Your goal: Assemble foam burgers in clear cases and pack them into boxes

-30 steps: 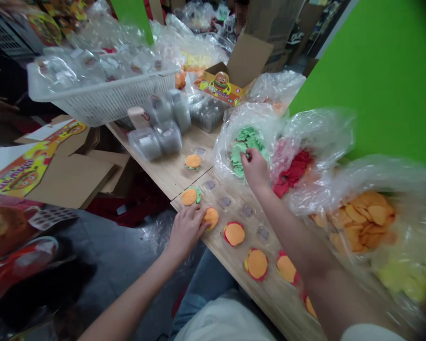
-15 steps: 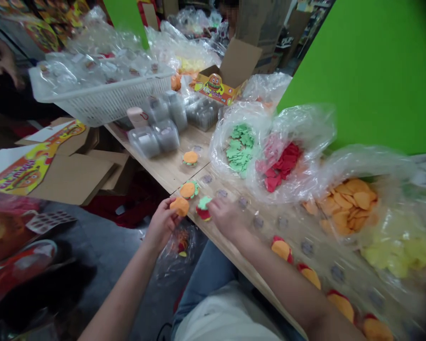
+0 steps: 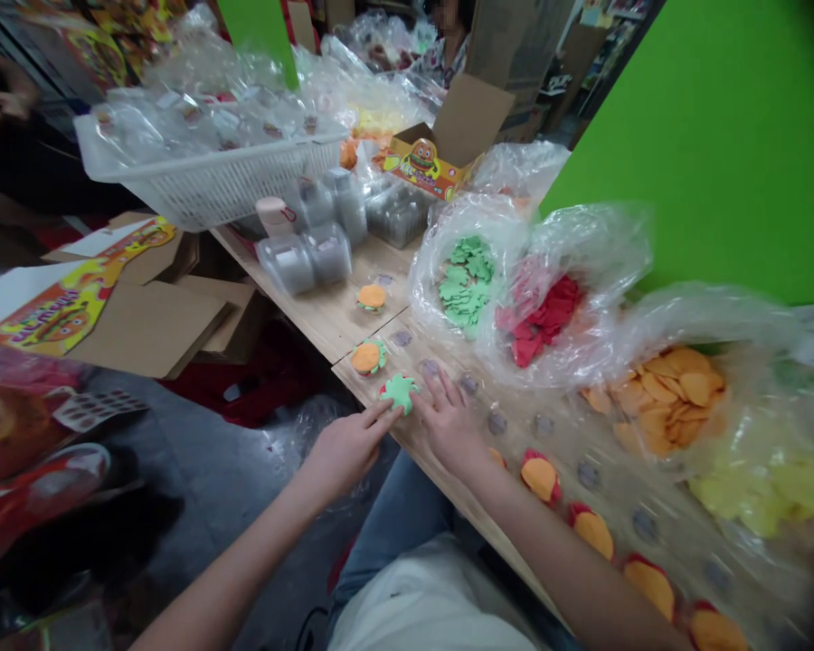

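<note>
A green leaf-shaped felt piece (image 3: 399, 391) lies on a red felt piece at the near edge of the wooden table (image 3: 326, 321). My left hand (image 3: 343, 448) reaches in from below, and its stretched fingertips touch the green piece. Just right of it, my right hand (image 3: 451, 423) rests on the table with its fingers spread. Two stacks topped with orange (image 3: 366, 357) (image 3: 372, 297) lie beyond. A row of orange-on-red stacks (image 3: 539, 475) runs to the right beside my right arm. Small grey round pieces (image 3: 496, 421) are spaced along the table.
Open plastic bags hold green felt (image 3: 465, 280), red felt (image 3: 543, 316), orange discs (image 3: 665, 393) and yellow pieces (image 3: 773, 488). Behind them are clear tubs (image 3: 305, 258), a white basket (image 3: 223, 181) and a burger-print box (image 3: 427, 163). Another person (image 3: 448, 36) sits at the far end.
My right hand brought a green piece from the bag and laid it on the red piece. My left hand lifted the orange disc; that disc is now out of sight. Both hands now rest at the green piece.
</note>
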A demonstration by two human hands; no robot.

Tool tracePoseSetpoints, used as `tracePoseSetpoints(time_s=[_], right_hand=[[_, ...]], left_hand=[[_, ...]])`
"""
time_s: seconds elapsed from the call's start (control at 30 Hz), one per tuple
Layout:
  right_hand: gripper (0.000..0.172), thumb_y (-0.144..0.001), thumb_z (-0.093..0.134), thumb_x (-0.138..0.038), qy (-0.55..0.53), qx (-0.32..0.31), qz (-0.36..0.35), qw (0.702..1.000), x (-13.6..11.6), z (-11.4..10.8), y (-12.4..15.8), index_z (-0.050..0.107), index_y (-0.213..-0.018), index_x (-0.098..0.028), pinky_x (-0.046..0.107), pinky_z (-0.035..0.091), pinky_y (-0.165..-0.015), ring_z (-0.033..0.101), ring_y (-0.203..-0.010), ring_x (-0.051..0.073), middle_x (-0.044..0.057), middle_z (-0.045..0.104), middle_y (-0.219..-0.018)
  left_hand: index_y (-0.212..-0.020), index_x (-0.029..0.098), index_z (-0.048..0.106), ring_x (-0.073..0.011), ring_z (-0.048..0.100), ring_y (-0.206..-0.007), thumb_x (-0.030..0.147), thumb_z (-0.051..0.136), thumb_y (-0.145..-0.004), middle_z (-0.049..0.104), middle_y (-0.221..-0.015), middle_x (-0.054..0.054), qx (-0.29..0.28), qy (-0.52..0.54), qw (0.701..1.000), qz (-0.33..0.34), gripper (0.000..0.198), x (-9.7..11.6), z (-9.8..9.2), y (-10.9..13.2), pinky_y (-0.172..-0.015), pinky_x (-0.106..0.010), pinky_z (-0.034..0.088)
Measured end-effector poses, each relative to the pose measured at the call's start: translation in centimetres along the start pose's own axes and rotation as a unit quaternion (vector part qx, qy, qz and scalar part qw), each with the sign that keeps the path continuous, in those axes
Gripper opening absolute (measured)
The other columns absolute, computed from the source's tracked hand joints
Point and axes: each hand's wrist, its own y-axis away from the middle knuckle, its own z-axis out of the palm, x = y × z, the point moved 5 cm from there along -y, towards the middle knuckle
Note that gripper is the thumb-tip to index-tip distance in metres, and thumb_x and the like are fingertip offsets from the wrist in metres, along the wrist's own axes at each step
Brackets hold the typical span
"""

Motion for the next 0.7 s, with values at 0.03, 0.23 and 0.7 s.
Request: tracePoseSetpoints(time_s=[0.03, 0.23, 0.7], right_hand=[[0.038, -0.085, 0.045, -0.018, 0.004, -0.014, -0.002, 1.000, -0.3, 0.2, 0.2, 0.050, -0.123, -0.023, 0.047, 0.023, -0.102, 0.014, -0.134, 0.029, 0.010, 0.033, -0.141], [0.040, -0.087, 0.043, -0.021, 0.009, -0.028, 0.048, 0.998, -0.7, 0.4, 0.6, 0.046, -0.126, -0.026, 0.048, 0.021, -0.103, 0.012, -0.135, 0.030, 0.008, 0.032, -0.142], [0.054, -0.082, 0.041, -0.009, 0.036, -0.028, 0.085, 0.995, -0.3, 0.0, -1.7, 0.037, -0.134, -0.024, 0.053, 0.024, -0.101, 0.012, -0.135, 0.032, 0.012, 0.030, -0.142]], left_hand=[[-0.133, 0.029, 0.036, -0.0200, 0.061, -0.091, 0.006, 0.044, -0.074, 0.042, -0.137, -0.005, -0.010, -0.029, 1.000, 0.000, 0.064, 0.1, 0.3, 0.0, -0.073, -0.032, 0.050], [-0.134, 0.024, 0.036, -0.0203, 0.056, -0.106, 0.012, 0.041, -0.079, 0.042, -0.138, -0.006, 0.042, -0.047, 0.998, 0.002, 0.057, -0.8, 0.6, 0.0, -0.084, -0.032, 0.047], [-0.090, 0.017, 0.060, -0.0183, 0.058, -0.072, 0.050, 0.043, -0.081, 0.061, -0.082, -0.006, 0.225, 0.511, 0.763, -0.326, 0.038, -5.5, -0.7, 0.6, -0.064, -0.029, 0.047]])
